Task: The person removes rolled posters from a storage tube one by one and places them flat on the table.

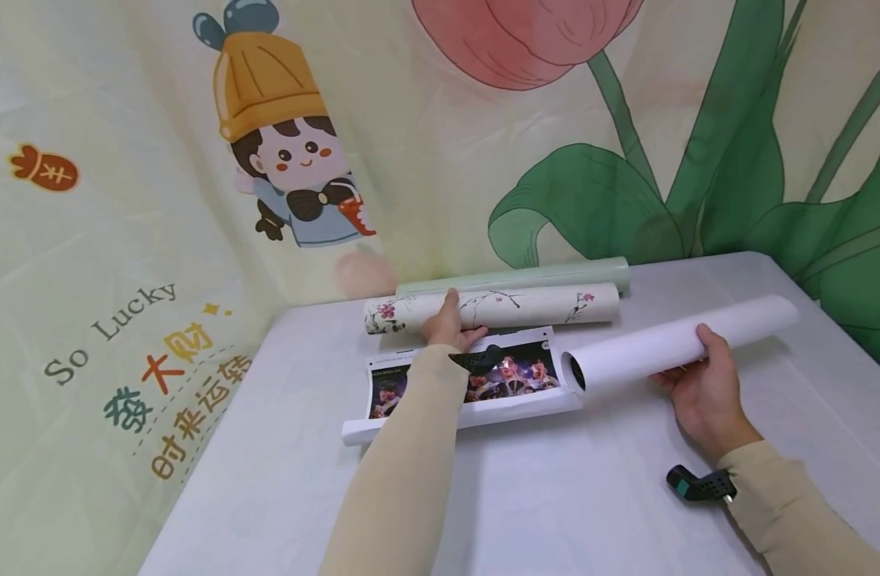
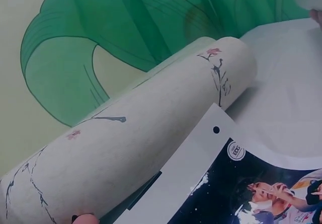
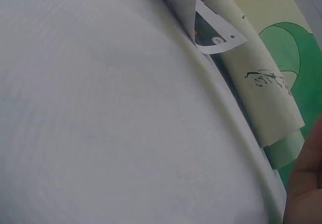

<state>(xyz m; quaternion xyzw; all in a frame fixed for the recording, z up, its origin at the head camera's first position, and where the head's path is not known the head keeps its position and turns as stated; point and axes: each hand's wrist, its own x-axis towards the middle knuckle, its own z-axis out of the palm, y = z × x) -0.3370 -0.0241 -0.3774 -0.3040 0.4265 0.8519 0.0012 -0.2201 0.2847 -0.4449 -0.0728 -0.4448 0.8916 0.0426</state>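
Observation:
My left hand touches a white paper roll with a plum-blossom pattern, an extended finger lying over its near side and the thumb pointing right along its lower edge. In the left wrist view only a fingertip shows at the bottom of the patterned roll. My right hand holds a plain white paper roll at a slant, thumb on the near side and fingers underneath. Between the hands lies a partly unrolled poster with dark photos of people, its near edge curled; my left forearm hides part of it.
A pale green roll lies behind the patterned roll, along the back of the white-covered table. Behind the table hangs a printed cloth with a cartoon child and flowers. A black camera is strapped at the right wrist.

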